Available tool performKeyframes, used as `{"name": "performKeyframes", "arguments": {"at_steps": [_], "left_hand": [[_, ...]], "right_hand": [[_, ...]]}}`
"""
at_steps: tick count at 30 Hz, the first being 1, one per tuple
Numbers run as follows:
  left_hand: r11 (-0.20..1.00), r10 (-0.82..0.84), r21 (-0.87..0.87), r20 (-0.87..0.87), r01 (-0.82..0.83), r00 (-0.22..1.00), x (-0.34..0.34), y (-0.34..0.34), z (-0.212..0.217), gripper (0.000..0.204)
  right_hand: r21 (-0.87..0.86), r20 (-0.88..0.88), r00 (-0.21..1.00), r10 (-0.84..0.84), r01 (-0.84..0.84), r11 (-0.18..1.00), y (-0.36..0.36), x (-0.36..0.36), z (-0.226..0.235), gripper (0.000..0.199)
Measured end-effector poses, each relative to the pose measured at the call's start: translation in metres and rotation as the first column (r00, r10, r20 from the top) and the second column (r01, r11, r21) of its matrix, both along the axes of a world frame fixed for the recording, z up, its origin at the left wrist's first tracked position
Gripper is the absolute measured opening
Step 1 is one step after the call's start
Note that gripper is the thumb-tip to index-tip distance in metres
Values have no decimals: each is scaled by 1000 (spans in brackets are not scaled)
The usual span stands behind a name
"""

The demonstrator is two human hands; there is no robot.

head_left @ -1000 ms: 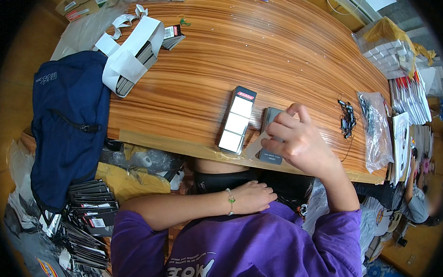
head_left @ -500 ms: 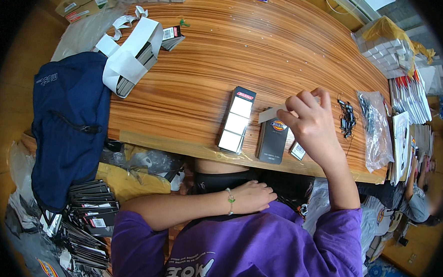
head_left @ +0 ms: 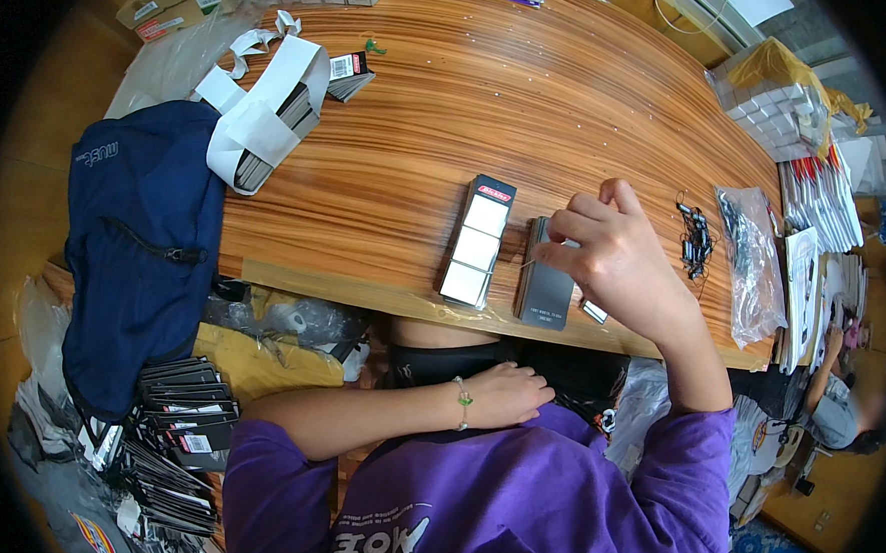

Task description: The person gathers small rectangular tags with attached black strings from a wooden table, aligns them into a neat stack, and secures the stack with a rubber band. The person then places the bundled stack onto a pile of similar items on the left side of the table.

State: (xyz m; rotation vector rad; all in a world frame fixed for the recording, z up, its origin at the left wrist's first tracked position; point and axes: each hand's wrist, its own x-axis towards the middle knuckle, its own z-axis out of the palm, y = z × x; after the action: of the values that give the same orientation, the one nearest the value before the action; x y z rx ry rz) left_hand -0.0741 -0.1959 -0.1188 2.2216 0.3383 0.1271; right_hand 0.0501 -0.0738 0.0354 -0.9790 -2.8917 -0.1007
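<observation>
My right hand [head_left: 617, 257] rests on the wooden table [head_left: 455, 116] near its front edge, fingers pinched on the top edge of a dark grey card stack [head_left: 543, 279]. A small silvery piece [head_left: 594, 312] lies just right of that stack, under my wrist. A row of black-and-white cards [head_left: 476, 241] lies to the left of the stack. My left hand [head_left: 509, 393] lies below the table edge against my lap, fingers loosely curled, holding nothing that I can see.
A blue backpack [head_left: 136, 252] hangs over the table's left end beside white-banded card bundles [head_left: 269, 110]. Black clips [head_left: 697, 238] and a clear plastic bag [head_left: 753, 260] lie at right. Piles of black tags [head_left: 166, 431] sit on the floor at left.
My right hand lifted off the dark stack, moved right, then came back down onto its top edge. The stack shifted slightly on the table. The left hand stayed still.
</observation>
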Motion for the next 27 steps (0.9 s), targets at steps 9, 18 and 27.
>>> {"name": "performKeyframes", "arguments": {"at_steps": [9, 18, 27], "left_hand": [[1000, 0, 1, -2, 0, 1000, -1, -1, 0, 21], [1000, -5, -1, -9, 5, 1000, -1, -1, -1, 21], [1000, -10, 9, -6, 10, 1000, -1, -2, -2, 21]], "right_hand": [[-95, 84, 995, -62, 70, 993, 5, -7, 12, 8], [-312, 42, 999, -28, 40, 949, 23, -18, -14, 9], [-149, 118, 972, -203, 219, 964, 39, -15, -28, 11]]}}
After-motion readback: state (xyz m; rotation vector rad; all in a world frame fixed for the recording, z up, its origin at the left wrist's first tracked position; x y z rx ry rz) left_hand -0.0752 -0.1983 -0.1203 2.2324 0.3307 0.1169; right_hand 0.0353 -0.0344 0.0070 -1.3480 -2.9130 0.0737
